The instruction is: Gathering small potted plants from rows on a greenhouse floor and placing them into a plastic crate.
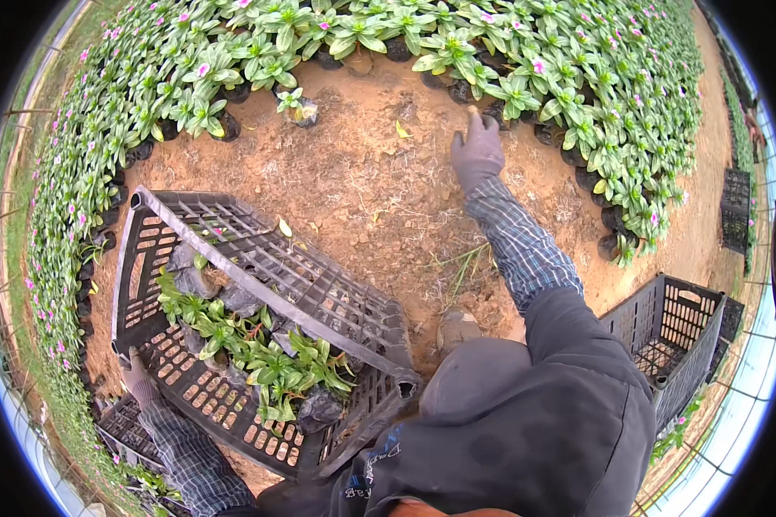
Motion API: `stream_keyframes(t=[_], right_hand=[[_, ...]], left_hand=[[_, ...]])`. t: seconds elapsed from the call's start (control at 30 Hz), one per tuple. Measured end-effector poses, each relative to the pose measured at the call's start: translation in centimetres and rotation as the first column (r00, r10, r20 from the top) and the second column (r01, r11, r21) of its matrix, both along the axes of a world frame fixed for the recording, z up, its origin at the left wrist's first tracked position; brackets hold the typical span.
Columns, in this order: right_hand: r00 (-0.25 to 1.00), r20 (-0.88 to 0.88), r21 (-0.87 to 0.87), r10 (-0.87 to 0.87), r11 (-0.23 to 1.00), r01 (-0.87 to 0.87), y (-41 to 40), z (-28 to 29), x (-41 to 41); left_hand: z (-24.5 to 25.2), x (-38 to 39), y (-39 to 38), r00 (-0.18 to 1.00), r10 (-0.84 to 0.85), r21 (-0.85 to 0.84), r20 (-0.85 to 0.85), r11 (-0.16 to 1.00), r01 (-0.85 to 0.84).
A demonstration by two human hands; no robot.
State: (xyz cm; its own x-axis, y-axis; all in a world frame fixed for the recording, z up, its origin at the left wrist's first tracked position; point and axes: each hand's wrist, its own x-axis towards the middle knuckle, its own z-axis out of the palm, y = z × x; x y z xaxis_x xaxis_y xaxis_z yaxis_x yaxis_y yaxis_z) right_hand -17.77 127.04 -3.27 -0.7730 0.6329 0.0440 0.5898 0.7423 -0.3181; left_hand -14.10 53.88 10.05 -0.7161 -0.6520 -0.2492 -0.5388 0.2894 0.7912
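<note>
A black plastic crate (265, 278) lies tilted at lower left, with several leafy seedlings (265, 362) in black grow bags inside. My left hand (134, 375), gloved, grips the crate's left rim corner. My right hand (478, 145), in a grey glove, reaches out over the soil toward the front row of bagged flowering plants (514, 97). Its fingertips are close to a black grow bag (496, 113); whether they touch or pinch it I cannot tell. One small bagged seedling (297, 106) stands apart from the row, left of my right hand.
Bagged plants with pink flowers curve around the bare soil (336, 168). An upright black crate (672, 329) stands at the right, a further crate (736, 210) beyond it. Another crate (129, 426) sits below my left hand. Part of another person (755, 129) shows at the far right edge.
</note>
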Motion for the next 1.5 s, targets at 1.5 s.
stream_keyframes(t=[1.5], right_hand=[[-0.578, 0.601, -0.248, 0.552, -0.559, -0.791, -35.0, 11.7, 2.6]], left_hand=[[0.1, -1.5, 2.1, 0.957, -0.115, -0.599, 0.267, 0.758, 0.259]])
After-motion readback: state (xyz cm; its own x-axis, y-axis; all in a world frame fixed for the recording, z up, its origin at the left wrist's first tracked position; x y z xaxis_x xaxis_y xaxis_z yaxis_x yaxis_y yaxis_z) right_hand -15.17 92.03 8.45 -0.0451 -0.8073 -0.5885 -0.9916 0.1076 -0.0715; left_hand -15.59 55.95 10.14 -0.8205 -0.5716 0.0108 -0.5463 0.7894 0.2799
